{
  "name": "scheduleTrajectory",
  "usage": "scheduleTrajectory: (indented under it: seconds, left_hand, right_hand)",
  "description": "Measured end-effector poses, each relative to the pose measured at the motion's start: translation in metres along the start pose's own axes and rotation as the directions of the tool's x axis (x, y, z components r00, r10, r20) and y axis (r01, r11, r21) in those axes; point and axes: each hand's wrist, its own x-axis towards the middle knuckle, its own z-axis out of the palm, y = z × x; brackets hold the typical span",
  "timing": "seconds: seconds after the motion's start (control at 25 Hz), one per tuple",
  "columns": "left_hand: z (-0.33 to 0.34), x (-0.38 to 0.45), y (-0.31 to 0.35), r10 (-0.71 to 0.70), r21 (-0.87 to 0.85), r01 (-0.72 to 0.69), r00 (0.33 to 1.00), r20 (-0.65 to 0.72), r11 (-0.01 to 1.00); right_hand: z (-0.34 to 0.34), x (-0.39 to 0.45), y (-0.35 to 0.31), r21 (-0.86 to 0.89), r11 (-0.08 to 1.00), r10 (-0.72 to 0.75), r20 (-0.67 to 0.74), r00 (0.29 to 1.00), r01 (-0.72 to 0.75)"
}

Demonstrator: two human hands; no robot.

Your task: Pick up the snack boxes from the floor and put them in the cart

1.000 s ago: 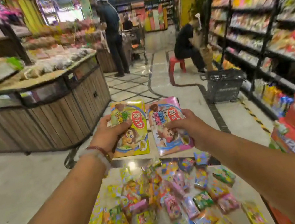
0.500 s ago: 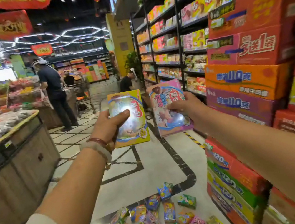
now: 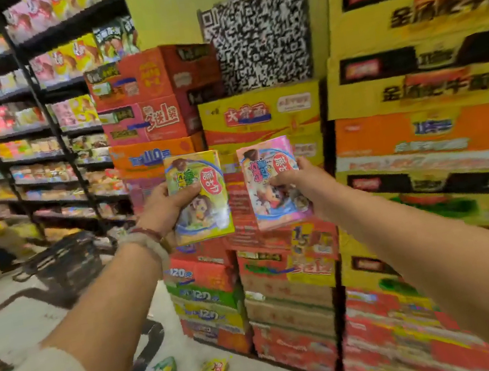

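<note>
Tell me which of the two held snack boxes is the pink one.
The pink snack box is the one in the right hand. The yellow-green snack box sits in the left hand, the wrist with the bracelets.

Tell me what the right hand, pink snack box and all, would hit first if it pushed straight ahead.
Most likely the stacked cartons directly behind the pink snack box that the right hand holds. Nothing shows between them, though blur leaves the gap unclear.

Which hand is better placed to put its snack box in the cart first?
Hard to say: no cart is in view. The left hand grips the yellow-green box and the right hand the pink box, side by side at equal height. Only a dark basket stands nearer the left.
</note>
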Motion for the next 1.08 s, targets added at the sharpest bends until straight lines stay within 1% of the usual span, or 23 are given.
scheduleTrajectory:
  seconds: [0.08, 0.16, 0.28, 0.36, 0.48, 0.56, 0.64, 0.72, 0.84, 1.0, 1.08]
  left_hand:
    - [0.068, 0.013, 0.0, 0.034, 0.056, -0.04, 0.995, 0.093, 0.998]
    - [0.15, 0.012, 0.002, 0.04, 0.063, -0.055, 0.975, 0.22, 0.997]
    - [0.294, -0.014, 0.001, 0.006, -0.054, 0.02, 0.901, 0.434, 0.998]
    - [0.386, -0.042, -0.003, 0.001, -0.124, 0.082, 0.832, 0.555, 0.989]
    - [0.519, -0.095, -0.012, 0.008, -0.148, 0.149, 0.679, 0.734, 0.978]
    - [0.593, -0.13, -0.019, 0.007, -0.149, 0.188, 0.602, 0.799, 0.971]
    - [0.666, -0.166, -0.028, -0.023, -0.108, 0.233, 0.497, 0.867, 0.966]
    - [0.727, -0.199, -0.035, -0.038, -0.075, 0.27, 0.392, 0.919, 0.96]
    - [0.82, -0.237, -0.046, -0.064, -0.01, 0.303, 0.233, 0.97, 0.953]
    - [0.946, -0.282, -0.064, -0.083, 0.068, 0.336, 0.028, 0.996, 0.939]
    - [1.002, -0.31, -0.073, -0.092, 0.109, 0.327, -0.067, 0.994, 0.939]
  right_hand:
    - [-0.062, -0.027, -0.014, -0.008, 1.0, -0.018, -0.102, 0.995, 0.018]
    - [-0.13, -0.062, -0.025, -0.026, 0.999, -0.045, -0.217, 0.975, 0.04]
    - [-0.241, -0.132, -0.038, -0.048, 0.996, -0.092, -0.417, 0.904, 0.08]
    - [-0.308, -0.186, -0.046, -0.073, 0.994, -0.107, -0.531, 0.841, 0.08]
    - [-0.41, -0.274, -0.055, -0.123, 0.991, -0.13, -0.706, 0.697, 0.06]
    - [-0.467, -0.329, -0.059, -0.136, 0.99, -0.133, -0.802, 0.582, 0.04]
    - [-0.52, -0.383, -0.058, -0.127, 0.992, -0.117, -0.866, 0.486, 0.013]
    - [-0.564, -0.427, -0.052, -0.098, 0.995, -0.088, -0.915, 0.394, -0.006]
    - [-0.629, -0.478, -0.041, -0.042, 0.999, -0.043, -0.972, 0.232, 0.01]
    - [-0.703, -0.529, -0.022, 0.008, 0.998, 0.008, -1.0, 0.007, 0.054]
    - [-0.734, -0.556, -0.015, 0.025, 0.998, 0.03, -0.997, -0.07, 0.064]
